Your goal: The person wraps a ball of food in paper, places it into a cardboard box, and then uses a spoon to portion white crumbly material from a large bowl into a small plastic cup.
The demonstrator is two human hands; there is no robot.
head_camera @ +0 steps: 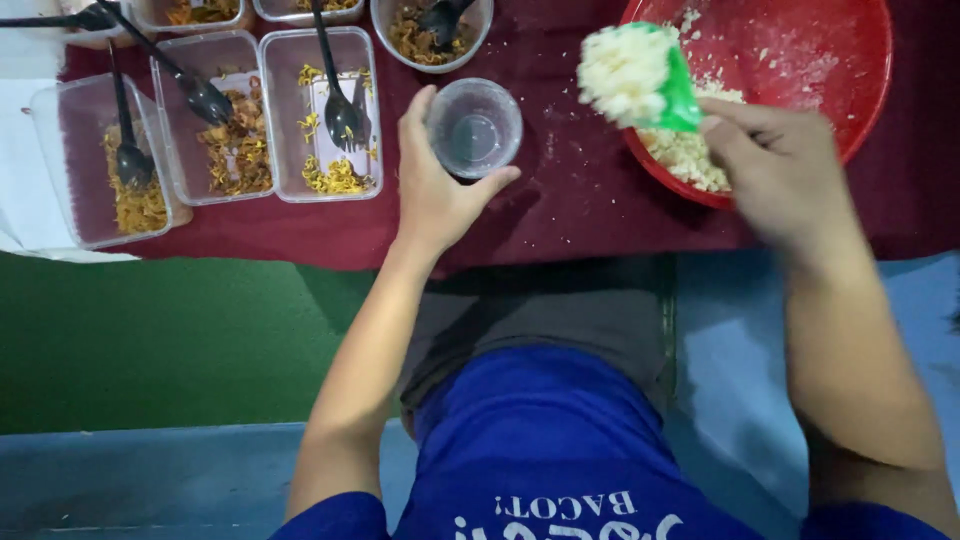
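The left hand (432, 190) curls around a small, round, clear plastic cup (474, 128). The fingers and thumb are bent about halfway and wrap the cup's side, so it stays put on the dark red tablecloth (570, 190). The cup stands upright with its mouth open to the top, and it looks empty inside.

The right hand (775, 160) is closed tight on the handle of a green plastic scoop (672, 95). The scoop is piled high with white, crumbly rice (622, 68). It is held level, so the pile does not fall off. It hangs in the air over the rim of a big, round, red plastic bowl (850, 90), between that bowl and the cup. More white rice lies in the bowl, near its lower edge, with little bits stuck on the bare red inside.

To the left sit clear plastic tubs (170, 130) with yellow and orange fried bits in them. A black plastic spoon (340, 100) rests in each one, ready to hand. The tubs are well apart from the cup.
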